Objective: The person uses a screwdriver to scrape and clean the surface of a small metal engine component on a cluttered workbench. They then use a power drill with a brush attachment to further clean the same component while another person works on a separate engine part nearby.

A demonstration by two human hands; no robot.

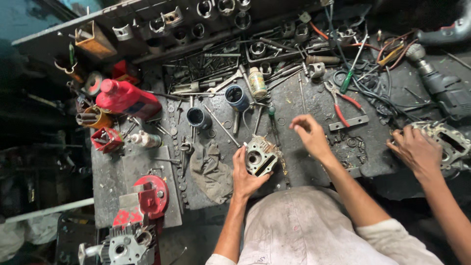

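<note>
Grimy metal cylinder block [261, 156] sits mid-bench, gripped by the left hand [245, 177]; the right hand [310, 135] hovers beside it, fingers loosely curled, apparently empty. A co-worker's hand [417, 149] rests on an engine casing [451, 142].

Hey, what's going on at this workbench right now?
A person at a cluttered, greasy workbench grips a small metal engine cylinder block with the left hand. The right hand hovers just beside it, fingers pinched, though what they hold is too small to tell. At the right edge, another person's hand rests on a separate metal engine casing. Red-handled pliers, a red bottle and a grey rag lie around.
</note>
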